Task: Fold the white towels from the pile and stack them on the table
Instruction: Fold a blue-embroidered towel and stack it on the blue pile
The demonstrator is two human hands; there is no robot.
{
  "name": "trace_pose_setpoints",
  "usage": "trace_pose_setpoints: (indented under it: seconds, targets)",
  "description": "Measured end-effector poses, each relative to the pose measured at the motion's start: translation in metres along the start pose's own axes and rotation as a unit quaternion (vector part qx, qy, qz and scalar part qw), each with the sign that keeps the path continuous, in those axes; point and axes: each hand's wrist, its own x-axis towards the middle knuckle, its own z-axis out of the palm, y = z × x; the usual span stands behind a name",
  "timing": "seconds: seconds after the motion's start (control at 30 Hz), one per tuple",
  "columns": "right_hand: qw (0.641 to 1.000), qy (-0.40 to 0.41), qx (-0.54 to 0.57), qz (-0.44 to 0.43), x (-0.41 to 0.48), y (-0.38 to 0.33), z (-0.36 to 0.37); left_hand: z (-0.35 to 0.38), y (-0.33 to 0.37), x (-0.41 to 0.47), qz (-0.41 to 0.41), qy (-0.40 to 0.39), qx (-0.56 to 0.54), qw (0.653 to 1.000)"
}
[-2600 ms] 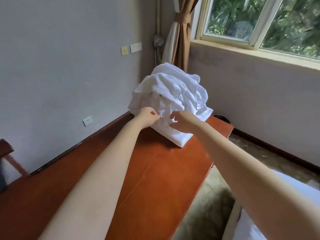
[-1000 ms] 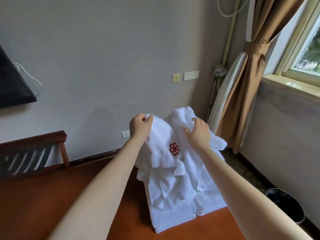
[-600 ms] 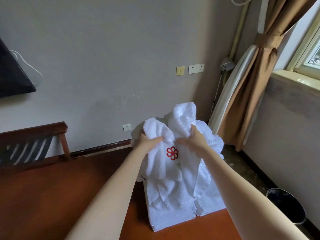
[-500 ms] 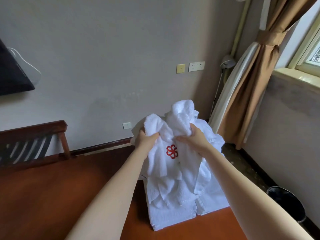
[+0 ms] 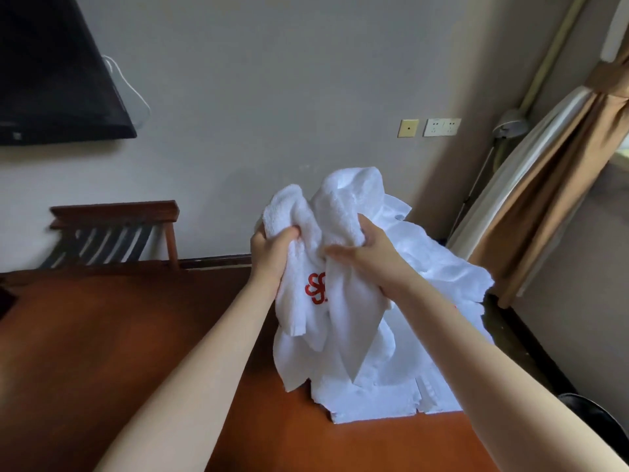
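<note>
The brown counter (image 5: 102, 335) fills the near left of my view and runs to the far wall. A dark TV (image 5: 51, 69) hangs at far left, and a tan curtain (image 5: 544, 199) is tied back at far right. The pile (image 5: 425, 267) of white towels sits on the counter's right end. I hold one towel (image 5: 340, 212) up in front of the pile, bunched, its lower part hanging down. My left hand (image 5: 272, 253) grips the left bunch, fingers curled tight round it. My right hand (image 5: 371, 257) grips the right bunch just beside, fingers wrapped in the cloth. A red logo (image 5: 316, 287) shows on the towel below my left hand.
</note>
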Motion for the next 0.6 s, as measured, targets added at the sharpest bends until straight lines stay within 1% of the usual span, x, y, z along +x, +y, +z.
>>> trace_pose_setpoints:
  seconds: [0.1,0.17,0.23,0.27,0.3,0.33,0.37,0.4,0.43,0.47,0.53,0.6]
  targets:
    - [1.0,-0.03,0.0,0.007,0.007,0.001,0.042,-0.041,0.002,-0.001,0.016,0.034,0.01,0.999]
    - [0.999,-0.045,0.002,0.024,0.014,0.01,0.069,-0.068,-0.005,0.005,0.004,0.064,0.031,0.997]
    - [0.997,-0.058,0.001,0.051,0.021,0.028,0.092,-0.089,-0.017,0.015,-0.038,0.096,0.06,0.993]
    - [0.996,-0.062,-0.014,0.068,0.024,0.04,0.103,-0.096,-0.024,0.021,-0.063,0.105,0.098,0.988]
    - [0.992,-0.066,-0.05,0.092,0.026,0.053,0.112,-0.103,-0.034,0.026,-0.089,0.1,0.164,0.977]
    - [0.984,-0.077,-0.11,0.119,0.027,0.067,0.12,-0.109,-0.048,0.03,-0.117,0.075,0.242,0.96]
    - [0.967,-0.1,-0.186,0.142,0.028,0.081,0.126,-0.115,-0.063,0.031,-0.148,0.031,0.309,0.939]
    - [0.946,-0.132,-0.255,0.153,0.028,0.094,0.131,-0.119,-0.078,0.029,-0.177,-0.017,0.346,0.921]
    - [0.926,-0.162,-0.305,0.151,0.027,0.104,0.136,-0.124,-0.092,0.026,-0.205,-0.056,0.358,0.909]
    - [0.913,-0.186,-0.335,0.14,0.026,0.11,0.14,-0.129,-0.104,0.024,-0.223,-0.079,0.364,0.901]
    - [0.896,-0.222,-0.363,0.125,0.028,0.113,0.146,-0.14,-0.116,0.023,-0.226,-0.105,0.359,0.899]
    - [0.886,-0.243,-0.376,0.121,0.033,0.11,0.148,-0.146,-0.117,0.025,-0.223,-0.092,0.332,0.912]
